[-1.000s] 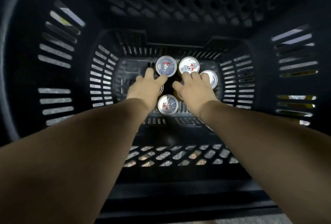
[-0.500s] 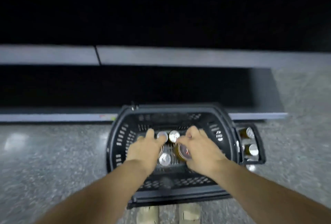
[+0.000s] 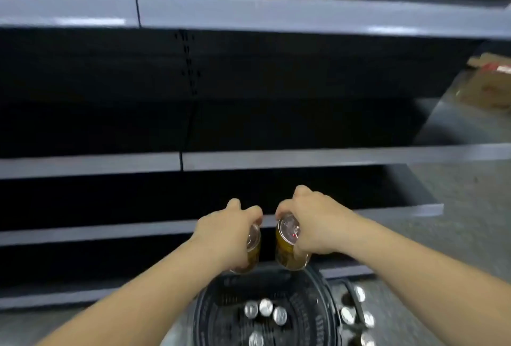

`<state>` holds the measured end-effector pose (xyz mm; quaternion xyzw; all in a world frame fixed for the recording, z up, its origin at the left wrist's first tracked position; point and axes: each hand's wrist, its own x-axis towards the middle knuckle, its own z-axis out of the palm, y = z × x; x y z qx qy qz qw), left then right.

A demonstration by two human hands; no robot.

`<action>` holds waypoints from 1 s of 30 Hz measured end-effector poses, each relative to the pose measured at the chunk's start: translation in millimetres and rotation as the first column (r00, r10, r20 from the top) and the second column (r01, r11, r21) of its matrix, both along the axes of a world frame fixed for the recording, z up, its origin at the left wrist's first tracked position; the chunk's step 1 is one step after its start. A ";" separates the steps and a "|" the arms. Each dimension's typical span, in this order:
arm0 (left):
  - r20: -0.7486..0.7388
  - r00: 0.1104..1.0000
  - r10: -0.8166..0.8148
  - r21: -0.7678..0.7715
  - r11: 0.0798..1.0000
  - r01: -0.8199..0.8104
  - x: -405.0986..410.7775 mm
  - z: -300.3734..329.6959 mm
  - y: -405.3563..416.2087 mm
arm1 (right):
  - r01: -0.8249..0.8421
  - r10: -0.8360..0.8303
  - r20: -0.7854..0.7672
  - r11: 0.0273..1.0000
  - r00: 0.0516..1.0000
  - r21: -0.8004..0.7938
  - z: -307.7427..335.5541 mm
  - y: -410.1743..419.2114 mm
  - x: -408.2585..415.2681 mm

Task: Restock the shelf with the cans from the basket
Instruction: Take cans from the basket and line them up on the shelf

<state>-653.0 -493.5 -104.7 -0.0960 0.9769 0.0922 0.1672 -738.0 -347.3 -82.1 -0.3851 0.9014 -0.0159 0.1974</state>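
Left hand [image 3: 224, 235] grips gold can [image 3: 253, 249], right hand [image 3: 315, 224] grips another can [image 3: 289, 246]. Some cans on top shelf [image 3: 276, 11]; four left in basket [image 3: 210, 315].

Both bare arms reach fwd, side by side, hands raised above the basket [image 3: 210, 315]. L hand [image 3: 226, 235] palm-down, fingers curled round a can [image 3: 253, 249]. R hand [image 3: 315, 224] likewise clamps a 2nd can [image 3: 287, 246] from above, thumb on its near side. Hands near each other, not touching; wrists roughly level.
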 end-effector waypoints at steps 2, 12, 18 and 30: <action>-0.031 0.999 -0.018 -0.011 1.000 0.018 1.0 51.0 -3.4 | 0.017 -0.016 0.021 0.999 1.000 -0.038 51.8 0.0 0.6; -0.319 0.936 -0.150 -0.013 0.988 0.154 -32.0 289.3 -21.2 | -0.057 0.050 -0.032 0.962 0.998 -0.269 280.2 -8.4 -20.8; -0.390 0.920 0.017 0.166 0.985 0.052 -81.8 377.3 -45.0 | 0.006 0.022 0.056 0.890 0.998 -0.456 358.1 -19.4 -72.3; -0.231 0.970 0.075 -0.035 0.996 -0.085 -179.7 365.7 -99.5 | -0.003 0.005 0.007 0.930 1.000 -0.368 340.1 -91.9 -204.7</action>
